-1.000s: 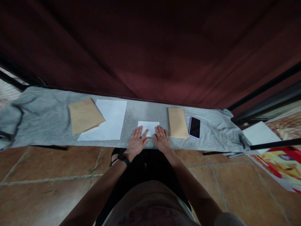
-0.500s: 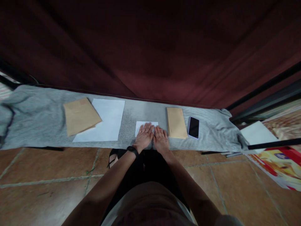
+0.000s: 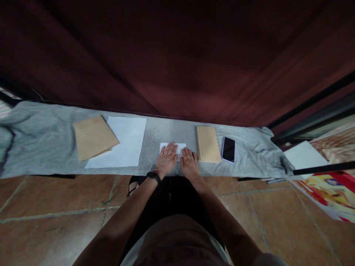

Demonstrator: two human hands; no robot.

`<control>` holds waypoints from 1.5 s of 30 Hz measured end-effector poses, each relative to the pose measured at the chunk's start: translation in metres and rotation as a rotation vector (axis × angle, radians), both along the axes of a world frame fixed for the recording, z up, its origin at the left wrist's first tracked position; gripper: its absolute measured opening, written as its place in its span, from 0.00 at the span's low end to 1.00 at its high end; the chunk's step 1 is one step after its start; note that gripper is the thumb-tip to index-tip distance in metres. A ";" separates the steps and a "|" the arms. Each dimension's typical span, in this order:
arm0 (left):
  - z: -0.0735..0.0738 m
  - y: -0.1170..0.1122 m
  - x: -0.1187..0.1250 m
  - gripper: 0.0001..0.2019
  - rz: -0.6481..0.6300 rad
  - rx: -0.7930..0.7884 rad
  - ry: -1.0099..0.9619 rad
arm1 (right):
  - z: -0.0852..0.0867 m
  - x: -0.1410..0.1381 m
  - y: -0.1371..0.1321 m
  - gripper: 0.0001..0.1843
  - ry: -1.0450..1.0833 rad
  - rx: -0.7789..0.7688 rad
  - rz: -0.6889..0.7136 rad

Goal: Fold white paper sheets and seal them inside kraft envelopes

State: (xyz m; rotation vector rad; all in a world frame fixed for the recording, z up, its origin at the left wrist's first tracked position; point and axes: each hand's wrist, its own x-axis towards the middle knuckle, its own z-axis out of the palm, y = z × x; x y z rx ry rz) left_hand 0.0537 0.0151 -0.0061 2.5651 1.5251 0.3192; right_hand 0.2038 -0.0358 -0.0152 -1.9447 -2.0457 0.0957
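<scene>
A small white sheet of paper (image 3: 181, 146), perhaps folded, lies on the grey cloth in front of me. My left hand (image 3: 166, 159) rests flat over its left part, fingers stretched out, a dark band on the wrist. On its right end lies my right hand (image 3: 189, 162), also flat with fingers extended. The two hands are slightly apart, and white paper shows between them. Just right of my right hand is a stack of brown envelopes (image 3: 209, 145). Under the palms, the paper's near edge is mostly hidden.
Left on the grey cloth (image 3: 50, 136) are brown envelopes (image 3: 94, 138), overlapping larger white paper (image 3: 129, 140). A phone (image 3: 228, 149) lies right of the envelope stack. A dark red curtain (image 3: 177, 74) hangs behind. At far right are a black bar (image 3: 321, 169) and a colourful box (image 3: 330, 192).
My left hand has slid left across the small paper, widening the space between my hands. My right hand stays nearly in place.
</scene>
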 end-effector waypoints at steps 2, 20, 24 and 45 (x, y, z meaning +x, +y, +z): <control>0.001 0.000 0.000 0.29 -0.003 -0.006 0.011 | 0.003 -0.002 0.008 0.28 0.004 -0.021 0.017; 0.000 0.002 -0.014 0.31 0.079 -0.013 0.098 | -0.006 0.003 0.021 0.31 -0.017 0.023 -0.016; 0.000 0.001 -0.020 0.31 0.111 -0.013 0.098 | -0.006 0.004 0.020 0.30 -0.015 0.038 -0.023; -0.005 -0.015 -0.051 0.30 0.282 0.026 -0.010 | -0.016 0.009 0.008 0.29 -0.035 0.141 -0.055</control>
